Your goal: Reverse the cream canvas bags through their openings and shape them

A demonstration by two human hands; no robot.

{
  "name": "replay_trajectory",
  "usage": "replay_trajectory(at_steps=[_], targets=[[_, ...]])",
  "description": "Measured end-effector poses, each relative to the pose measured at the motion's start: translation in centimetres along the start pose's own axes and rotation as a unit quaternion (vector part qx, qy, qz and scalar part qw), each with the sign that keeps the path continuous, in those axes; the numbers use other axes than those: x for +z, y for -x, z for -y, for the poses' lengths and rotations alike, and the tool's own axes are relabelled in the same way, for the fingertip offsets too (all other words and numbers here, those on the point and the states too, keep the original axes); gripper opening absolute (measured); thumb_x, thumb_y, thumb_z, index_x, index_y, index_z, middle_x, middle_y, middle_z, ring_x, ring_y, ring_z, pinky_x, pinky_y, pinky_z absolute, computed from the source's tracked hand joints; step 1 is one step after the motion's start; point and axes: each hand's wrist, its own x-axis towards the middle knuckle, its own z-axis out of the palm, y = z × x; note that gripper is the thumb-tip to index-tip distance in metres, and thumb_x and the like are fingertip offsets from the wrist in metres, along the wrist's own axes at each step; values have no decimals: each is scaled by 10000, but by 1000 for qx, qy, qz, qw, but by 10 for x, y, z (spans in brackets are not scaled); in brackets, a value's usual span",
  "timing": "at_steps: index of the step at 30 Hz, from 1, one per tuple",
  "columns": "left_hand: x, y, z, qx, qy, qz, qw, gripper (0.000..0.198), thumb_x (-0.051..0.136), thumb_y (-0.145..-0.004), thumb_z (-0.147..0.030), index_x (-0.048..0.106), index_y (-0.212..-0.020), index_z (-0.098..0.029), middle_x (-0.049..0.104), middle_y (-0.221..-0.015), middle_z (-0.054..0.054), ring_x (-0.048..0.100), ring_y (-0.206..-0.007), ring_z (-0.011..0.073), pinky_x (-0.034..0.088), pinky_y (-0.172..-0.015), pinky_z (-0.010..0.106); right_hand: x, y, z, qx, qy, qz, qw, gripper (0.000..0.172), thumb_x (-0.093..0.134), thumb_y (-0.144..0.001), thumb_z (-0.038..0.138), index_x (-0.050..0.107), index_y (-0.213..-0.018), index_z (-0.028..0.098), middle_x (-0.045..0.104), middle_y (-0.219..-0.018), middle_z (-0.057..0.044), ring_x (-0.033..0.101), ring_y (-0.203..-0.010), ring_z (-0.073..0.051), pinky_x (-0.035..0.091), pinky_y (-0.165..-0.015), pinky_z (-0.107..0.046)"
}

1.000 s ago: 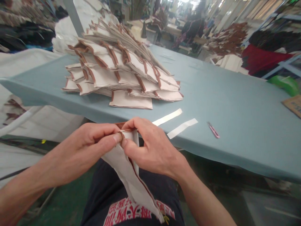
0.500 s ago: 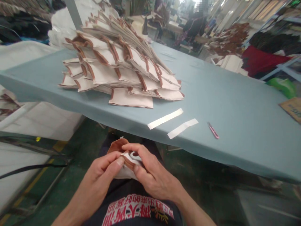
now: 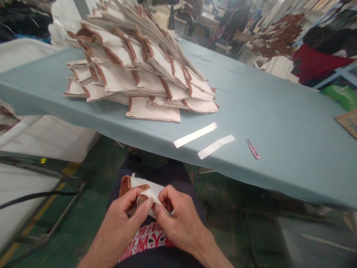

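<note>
A white fabric piece with brown edging (image 3: 141, 182) is held over my lap, below the table edge. My left hand (image 3: 125, 214) pinches its brown edge between thumb and fingers. Close beside it, my right hand (image 3: 178, 214) grips the same piece, thumb pressed near the left thumb and fingers curled in. The part between the fingertips is folded over and partly hidden by them. On the table lie two white strips, a longer one (image 3: 195, 135) and a shorter one (image 3: 216, 147). To their right is a small pair of pink thread snips (image 3: 253, 149).
A large heap of white pieces with brown edging (image 3: 119, 80) covers the left of the blue-green table (image 3: 264, 123). One flat piece (image 3: 153, 109) lies at its front. At the right edge are a green object (image 3: 341, 96) and some cardboard (image 3: 348, 123). A white bin (image 3: 47, 137) stands left.
Both hands have moved slightly down with the piece. The right fingers, earlier stretched over it, are now curled in, and more of its white side shows. The view has tilted a little.
</note>
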Motion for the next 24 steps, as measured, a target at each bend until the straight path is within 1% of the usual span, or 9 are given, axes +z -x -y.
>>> replay_trajectory(at_steps=[3,5,7,10,12,14,19,21,24], targets=[[1,-3,4,-15,-15,17,1000,514,755,-961,-617,882,-1258,-218,898,-1122,70,818,-1024,317,629,-1016,369,3,3,-4,4,6,-4,1000,156,650,-943,291,540,-844,245,583,-724,42,524,-636,-142,331,-639,-285],[0,-4,4,-6,-12,20,1000,471,768,-955,-610,910,-1178,-220,902,-1103,73,824,-1029,326,626,-1035,375,3,4,-4,17,-3,2,1000,176,643,-949,319,535,-832,245,574,-717,40,515,-637,-142,326,-636,-287],[2,-3,3,3,20,22,1000,425,788,-950,-602,923,-1058,-213,896,-1031,75,822,-985,314,640,-978,351,1,3,-2,33,-28,20,999,224,649,-964,373,532,-821,247,557,-698,45,498,-625,-139,326,-622,-285],[10,1,5,-38,147,27,988,504,824,-915,-675,917,-1000,-187,849,-840,74,773,-770,263,641,-728,302,-2,0,0,33,-83,46,995,258,660,-958,405,511,-812,255,500,-661,68,441,-592,-126,310,-591,-278],[19,2,5,-93,230,-1,969,576,861,-860,-725,914,-994,-168,799,-730,62,694,-637,220,578,-578,268,-3,-1,-1,13,-127,52,990,253,660,-933,396,486,-810,259,475,-662,75,408,-592,-120,301,-582,-274],[28,1,0,-137,287,-53,947,595,929,-762,-730,910,-937,-161,769,-688,50,641,-580,191,520,-503,246,-3,-4,-4,2,-174,56,983,269,666,-924,416,475,-815,260,467,-680,74,388,-599,-117,297,-576,-273],[43,-12,-36,-187,388,-131,893,515,1100,-388,-521,816,-635,-169,641,-563,-12,552,-542,139,493,-463,210,-2,-11,-11,0,-247,66,967,388,727,-953,543,495,-834,257,464,-707,69,372,-616,-117,302,-577,-272],[44,-18,-47,-196,414,-135,879,501,1098,-356,-468,801,-630,-171,635,-567,-19,558,-566,139,518,-482,204,0,-16,-13,-1,-264,67,962,455,747,-959,616,499,-835,255,466,-715,67,367,-623,-117,304,-579,-272],[43,-27,-50,-204,420,-132,874,514,1082,-392,-496,793,-673,-177,694,-629,-2,607,-619,160,566,-518,212,4,-26,-17,5,-296,71,952,529,757,-959,705,505,-851,253,464,-733,66,360,-631,-116,303,-579,-269]])
